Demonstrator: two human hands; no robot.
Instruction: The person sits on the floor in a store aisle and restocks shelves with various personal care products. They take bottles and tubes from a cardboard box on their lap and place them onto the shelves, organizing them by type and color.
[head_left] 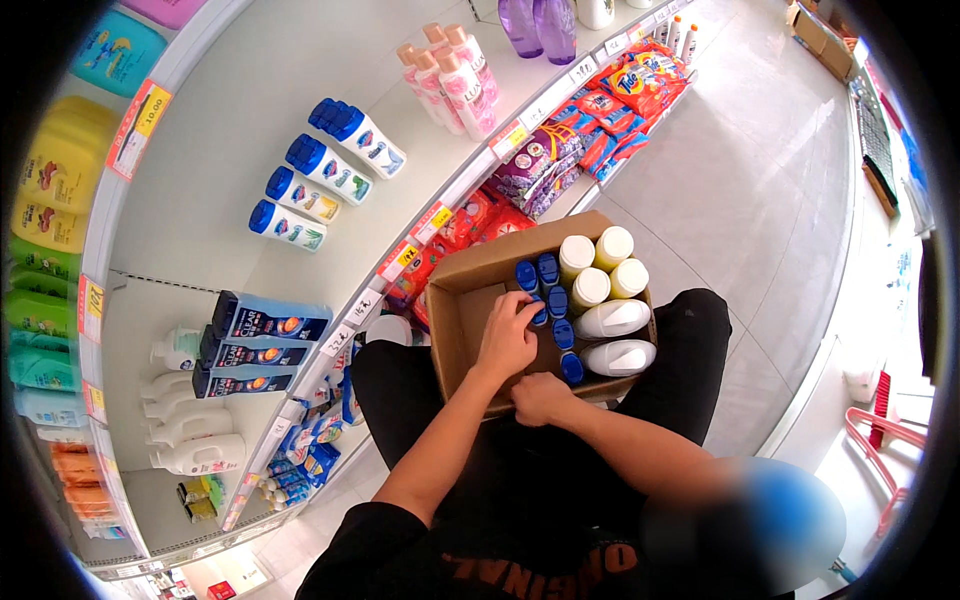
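Observation:
An open cardboard box (455, 300) rests on my lap. Inside stand several blue-capped bottles (548, 270) and cream-capped upright bottles (590, 285), and two white bottles (612, 318) lie on their sides. My left hand (507, 338) reaches into the box, its fingers curled on one blue-capped bottle (539, 314) in the middle. My right hand (540, 398) is closed on the box's near edge. The bottle bodies under the hand are hidden.
A white shelf unit (240, 110) curves along my left, with blue-capped white bottles (330, 165), pink bottles (450, 75), dark blue boxes (260, 345) and white pump bottles (190, 440). Detergent packs (620, 90) fill the lower shelf. Grey floor tiles (760, 180) lie ahead, with a red rack (880, 430) at right.

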